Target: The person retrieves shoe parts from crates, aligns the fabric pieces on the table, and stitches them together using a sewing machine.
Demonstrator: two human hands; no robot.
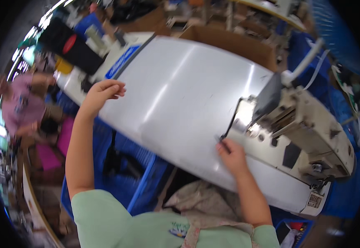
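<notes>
- Right hand (233,153) is pinching around the near end of a narrow black flexible-looking strip (232,118), and the strip runs away to the far side, up to the left edge of the off-white metal sewing machine (312,124). Too blurry to say what it's made of.
- Biggest worry imo: tug that near end too hard and the strip could get dragged crooked, if its far end is caught at the machine. Can't tell if it is.
- Loose pinch, thin strip... it could slip out and drop over the near edge of the glossy white tabletop (180,91).
- Left hand (104,93) hangs over the tabletop's left end, fingers loosely curled, well apart from the strip. Can't tell if there's anything in it. Either way, only one hand is steadying the strip, so it could twist.
- Anything dropped on the left might land in the blue plastic basket (140,184) below, and black on the dark bundle (122,165) in there would be annoying to spot.
</notes>
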